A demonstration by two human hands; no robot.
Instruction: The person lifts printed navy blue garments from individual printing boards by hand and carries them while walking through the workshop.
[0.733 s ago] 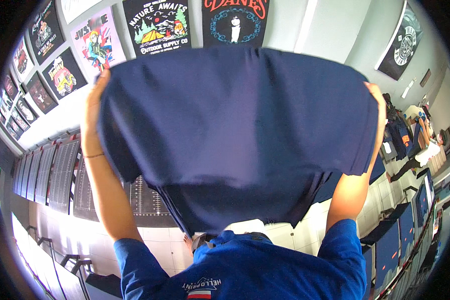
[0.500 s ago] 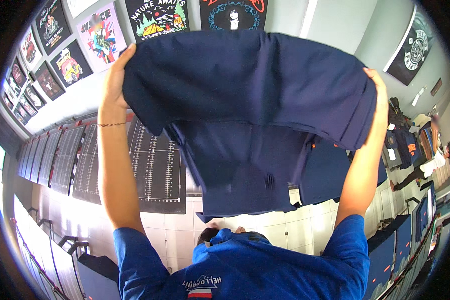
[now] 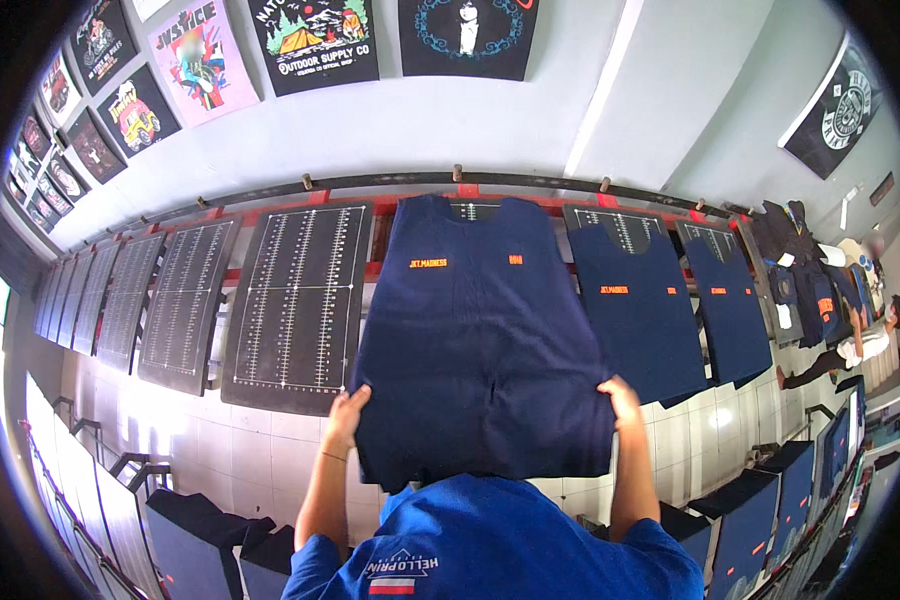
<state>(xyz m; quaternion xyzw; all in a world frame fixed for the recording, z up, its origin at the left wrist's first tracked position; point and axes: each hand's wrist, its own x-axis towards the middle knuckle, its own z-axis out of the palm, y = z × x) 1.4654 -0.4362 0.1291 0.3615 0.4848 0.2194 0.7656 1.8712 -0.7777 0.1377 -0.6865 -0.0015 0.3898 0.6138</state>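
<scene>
A navy T-shirt (image 3: 480, 340) with small orange prints on its upper part lies stretched flat over a black board in the middle of the row. My left hand (image 3: 348, 415) grips the shirt's lower left edge. My right hand (image 3: 622, 400) grips its lower right edge. Both arms reach forward from my blue shirt (image 3: 490, 545) at the bottom of the view. The board under the shirt is almost wholly hidden; only its gridded top (image 3: 475, 210) shows at the collar.
Bare black boards (image 3: 295, 300) with white grid lines run off to the left. Two more boards on the right carry navy shirts (image 3: 635, 300). A rail (image 3: 390, 182) spans above them, with printed shirts (image 3: 310, 40) on the wall. Another person (image 3: 850, 350) stands at the far right.
The shirt was held spread up in the air; it now lies down over the board, and both hands have dropped from its upper corners to its lower edge.
</scene>
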